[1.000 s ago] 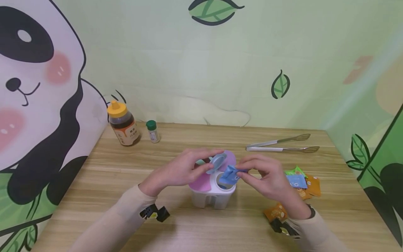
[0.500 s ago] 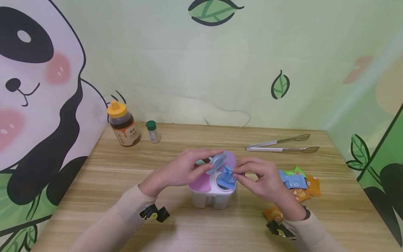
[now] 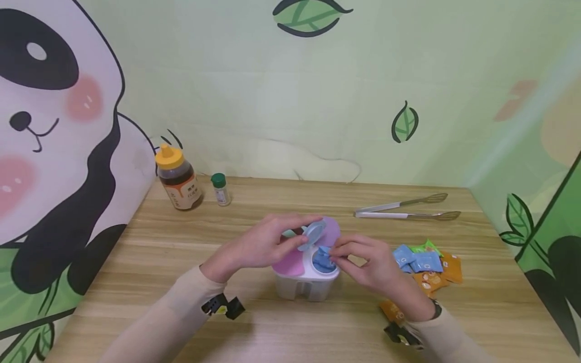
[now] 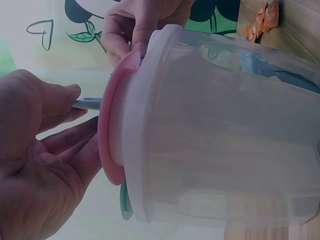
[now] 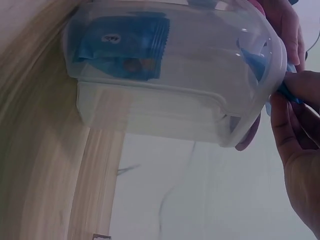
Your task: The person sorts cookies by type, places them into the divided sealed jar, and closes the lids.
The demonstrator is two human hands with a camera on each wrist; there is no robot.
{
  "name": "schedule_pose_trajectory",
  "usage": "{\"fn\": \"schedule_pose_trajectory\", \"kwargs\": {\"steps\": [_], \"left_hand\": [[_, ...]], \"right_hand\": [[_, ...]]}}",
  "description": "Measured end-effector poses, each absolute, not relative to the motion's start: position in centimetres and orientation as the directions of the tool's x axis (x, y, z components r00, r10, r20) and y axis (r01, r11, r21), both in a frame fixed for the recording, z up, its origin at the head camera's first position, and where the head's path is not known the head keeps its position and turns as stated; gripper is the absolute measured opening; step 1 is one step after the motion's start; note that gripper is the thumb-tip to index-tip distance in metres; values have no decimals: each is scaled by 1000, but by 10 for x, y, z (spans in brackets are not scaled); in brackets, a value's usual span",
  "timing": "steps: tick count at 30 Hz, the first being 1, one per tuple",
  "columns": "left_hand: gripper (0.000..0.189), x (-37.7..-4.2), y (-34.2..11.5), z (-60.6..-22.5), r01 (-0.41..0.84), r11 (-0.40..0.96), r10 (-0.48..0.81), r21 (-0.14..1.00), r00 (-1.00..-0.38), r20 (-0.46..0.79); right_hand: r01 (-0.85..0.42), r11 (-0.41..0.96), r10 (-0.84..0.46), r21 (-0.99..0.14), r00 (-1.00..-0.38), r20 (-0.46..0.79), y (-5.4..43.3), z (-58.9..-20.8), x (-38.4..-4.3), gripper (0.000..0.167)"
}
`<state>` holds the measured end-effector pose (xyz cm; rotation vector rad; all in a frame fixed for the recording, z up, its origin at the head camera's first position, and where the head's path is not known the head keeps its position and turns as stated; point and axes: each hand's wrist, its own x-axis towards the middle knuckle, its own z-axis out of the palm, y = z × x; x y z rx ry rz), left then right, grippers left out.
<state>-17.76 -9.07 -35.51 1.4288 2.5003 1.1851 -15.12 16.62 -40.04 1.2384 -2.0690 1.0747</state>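
Observation:
A translucent storage box (image 3: 290, 291) with a white rim and coloured flip lids stands on the table. My left hand (image 3: 258, 245) pinches its raised blue lid (image 3: 314, 233) between thumb and fingers, beside the pink lid (image 3: 289, 263). Below that raised lid is a round opening. My right hand (image 3: 374, 262) pinches the top edge of a blue snack packet (image 3: 322, 260), whose lower part is down in the opening. Through the clear wall in the right wrist view, another blue packet (image 5: 122, 42) lies at the box's bottom.
To the right lie blue packets (image 3: 425, 262), orange packets (image 3: 452, 267) and a green packet (image 3: 425, 246). Metal tongs (image 3: 386, 216) with white handles lie behind them. A yellow-capped squeeze bottle (image 3: 182, 189) and a green-capped shaker (image 3: 221, 191) stand at back left.
My right hand has moved left and slightly down, taking the blue packet from above the opening into it. My left hand stays on the raised lid.

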Motion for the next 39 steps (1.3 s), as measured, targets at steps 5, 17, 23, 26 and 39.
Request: {"fn": "schedule_pose_trajectory", "kwargs": {"steps": [5,17,23,26,39], "left_hand": [[45,-178,-91,-354,724,302,744,620,-586,322],[45,-177,-90,-354,714,316,741,625,-597,307],[45,-177,-89,-355,711,318,742,627,-598,302],[45,-177,-90,-356,713,311,743,628,-595,308],[45,-177,-89,-355,709,314,744,631,-597,300]], "right_hand": [[-885,285,-525,-369,-466,712,167,-401,-153,5],[-915,294,-611,-277,-403,681,171,-399,-155,8],[-941,284,-701,-186,-336,629,174,-395,-156,11],[-944,289,-741,-157,-325,587,175,-391,-155,17],[-922,308,-740,-236,-388,550,179,-385,-153,32]]}}
